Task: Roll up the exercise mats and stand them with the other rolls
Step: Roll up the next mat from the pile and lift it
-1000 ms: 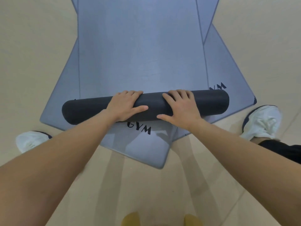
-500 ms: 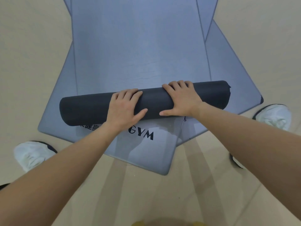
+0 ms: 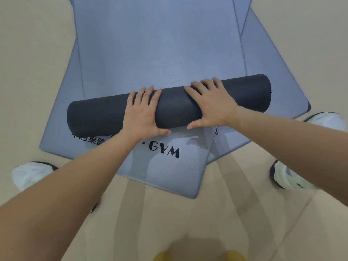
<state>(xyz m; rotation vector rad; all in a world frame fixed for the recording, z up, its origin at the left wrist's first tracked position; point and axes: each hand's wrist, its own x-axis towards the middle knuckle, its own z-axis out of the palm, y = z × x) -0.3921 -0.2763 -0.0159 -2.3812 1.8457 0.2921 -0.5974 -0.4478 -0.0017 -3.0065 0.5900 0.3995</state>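
Head view, the only one. Top mat (image 3: 160, 44) is partly rolled: a dark roll (image 3: 169, 105) lies across it w/ the flat grey-blue remainder stretching away toward the top of frame. L hand (image 3: 143, 113) is flat on the roll left of centre, fingers spread over the top, thumb out along the near side. R hand (image 3: 211, 104) sits right of centre, same pose: palm down, fingers splayed over the crest, thumb low on the near edge. Neither pinches; both press flat on the roll, apart from each other.

Progress, as I judge it: early. Roll is short of thick; most of the top mat is still flat beyond it, far end out of frame. Under it more flat mats, fanned at angles and untouched: one w/ GYM print (image 3: 163, 150) nearest, corner pointing toward the person, another sticking out to the right (image 3: 273, 87). Left to do: finish this roll, roll the others, carry all to the standing rolls. Those rolls aren't in view, so can't say where they are.

Count: 1 roll in progress; at least 3 mats incl. the one being rolled, poss. more, since overlapping edges make it hard to tell. 2 hands, 2 bare forearms. White shoes: 3 visible, 1 left (image 3: 32, 174), 2 right (image 3: 290, 178), (image 3: 327, 120). Floor (image 3: 28, 72) beige.
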